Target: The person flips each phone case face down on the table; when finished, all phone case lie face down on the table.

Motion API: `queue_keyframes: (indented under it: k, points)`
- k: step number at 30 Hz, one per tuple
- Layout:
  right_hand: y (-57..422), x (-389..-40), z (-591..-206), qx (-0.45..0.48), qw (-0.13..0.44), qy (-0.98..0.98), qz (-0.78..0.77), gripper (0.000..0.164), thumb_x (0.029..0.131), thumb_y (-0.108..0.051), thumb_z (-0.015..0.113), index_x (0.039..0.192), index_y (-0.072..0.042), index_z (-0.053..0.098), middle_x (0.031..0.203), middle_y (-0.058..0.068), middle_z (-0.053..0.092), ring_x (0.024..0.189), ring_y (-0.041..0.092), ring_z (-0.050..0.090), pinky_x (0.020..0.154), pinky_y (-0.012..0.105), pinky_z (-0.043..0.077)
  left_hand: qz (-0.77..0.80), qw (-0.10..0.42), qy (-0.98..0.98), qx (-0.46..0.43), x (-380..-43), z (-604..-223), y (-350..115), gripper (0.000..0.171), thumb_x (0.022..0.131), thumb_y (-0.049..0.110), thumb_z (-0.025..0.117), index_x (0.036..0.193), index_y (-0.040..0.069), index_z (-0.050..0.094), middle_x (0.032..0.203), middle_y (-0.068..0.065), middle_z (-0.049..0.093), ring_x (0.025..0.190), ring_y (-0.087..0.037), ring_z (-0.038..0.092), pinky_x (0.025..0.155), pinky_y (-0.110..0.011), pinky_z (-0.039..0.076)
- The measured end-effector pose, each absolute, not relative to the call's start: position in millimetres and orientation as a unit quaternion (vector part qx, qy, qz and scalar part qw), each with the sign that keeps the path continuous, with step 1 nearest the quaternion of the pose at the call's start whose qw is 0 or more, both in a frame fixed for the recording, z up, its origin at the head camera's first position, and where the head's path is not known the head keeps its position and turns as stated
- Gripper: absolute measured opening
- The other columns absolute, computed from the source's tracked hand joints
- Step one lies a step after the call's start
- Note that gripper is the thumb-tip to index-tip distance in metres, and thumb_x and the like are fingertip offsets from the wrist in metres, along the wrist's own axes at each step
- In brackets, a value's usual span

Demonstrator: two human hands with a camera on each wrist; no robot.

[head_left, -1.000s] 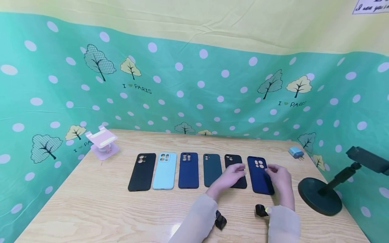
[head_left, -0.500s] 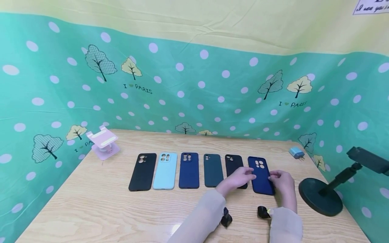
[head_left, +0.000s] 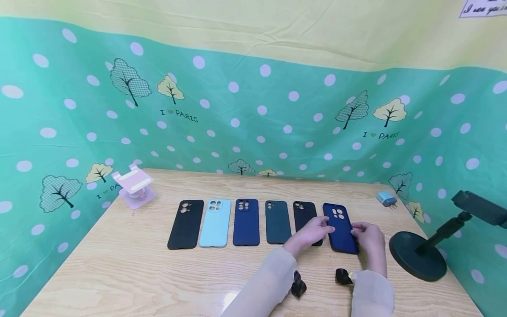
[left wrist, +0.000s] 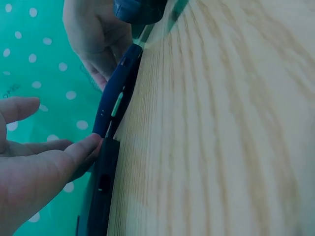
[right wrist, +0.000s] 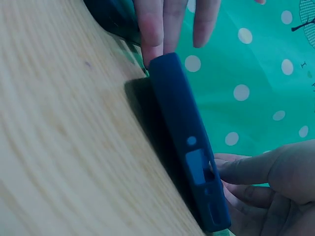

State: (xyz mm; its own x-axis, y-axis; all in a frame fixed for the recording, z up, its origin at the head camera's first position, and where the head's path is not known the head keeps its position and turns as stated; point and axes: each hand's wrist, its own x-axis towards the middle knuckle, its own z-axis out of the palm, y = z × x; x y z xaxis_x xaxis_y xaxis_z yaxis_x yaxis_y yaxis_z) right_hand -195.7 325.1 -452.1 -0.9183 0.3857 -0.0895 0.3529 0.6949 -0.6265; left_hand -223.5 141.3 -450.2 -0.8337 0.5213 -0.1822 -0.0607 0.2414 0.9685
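A navy phone case (head_left: pixel 341 235) with several camera cutouts is at the right end of a row of phone cases. My right hand (head_left: pixel 370 242) pinches its right long edge between thumb and fingers. Fingertips of my left hand (head_left: pixel 310 233) touch the opposite edge, with the fingers nearly straight and the thumb apart. Seen from the right wrist, the navy case (right wrist: pixel 179 123) is tilted, with a dark gap between it and the wooden table (right wrist: pixel 64 137). Beneath my left hand lies a black phone case (head_left: pixel 304 210), partly covered by it.
Left along the row lie a dark teal case (head_left: pixel 278 222), another navy case (head_left: pixel 246 222), a light blue case (head_left: pixel 215 222) and a black case (head_left: pixel 186 224). A black stand (head_left: pixel 417 255) is on the right, a blue charger plug (head_left: pixel 386 199) behind it, a pink stand (head_left: pixel 134 185) back left.
My left hand has moved right, from over the black case to the navy case's left edge. My right hand has shifted slightly right and down at the other edge.
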Motion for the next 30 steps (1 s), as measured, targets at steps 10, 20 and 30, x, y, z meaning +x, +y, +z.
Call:
queue_keyframes:
  k: [10,20,30]
  points:
    - [326.3,-195.2,-451.3,-0.187,0.012,-0.910,0.370,0.029,0.093,-0.004,0.060,0.117,0.012,0.062,0.101,0.026,0.068,0.077,0.021,0.065,0.061,0.024,0.051,0.674,0.234,0.693,0.107,-223.6,-451.5,146.4,0.049,0.097,0.009,0.052,0.143,-0.006,0.040,0.132,-0.023,0.057,0.111,-0.030,0.063,0.098,-0.043,0.053]
    - [323.0,-199.1,-451.0,-0.147,0.040,-0.937,0.313,0.031,0.095,-0.010,0.057,0.119,0.009,0.062,0.111,0.027,0.067,0.103,0.042,0.063,0.085,0.051,0.050,0.716,0.231,0.654,0.075,-225.8,-451.8,150.0,0.046,0.096,0.005,0.050,0.140,-0.007,0.044,0.120,-0.021,0.062,0.107,-0.026,0.064,0.096,-0.042,0.055]
    - [319.3,-201.0,-449.4,-0.130,0.065,-0.936,0.320,0.029,0.098,-0.013,0.054,0.120,0.003,0.065,0.114,0.026,0.067,0.097,0.033,0.065,0.071,0.035,0.054,0.735,0.217,0.638,0.076,-229.7,-457.0,149.5,0.043,0.096,0.003,0.048,0.137,-0.010,0.045,0.112,-0.022,0.064,0.093,-0.018,0.062,0.093,-0.042,0.056]
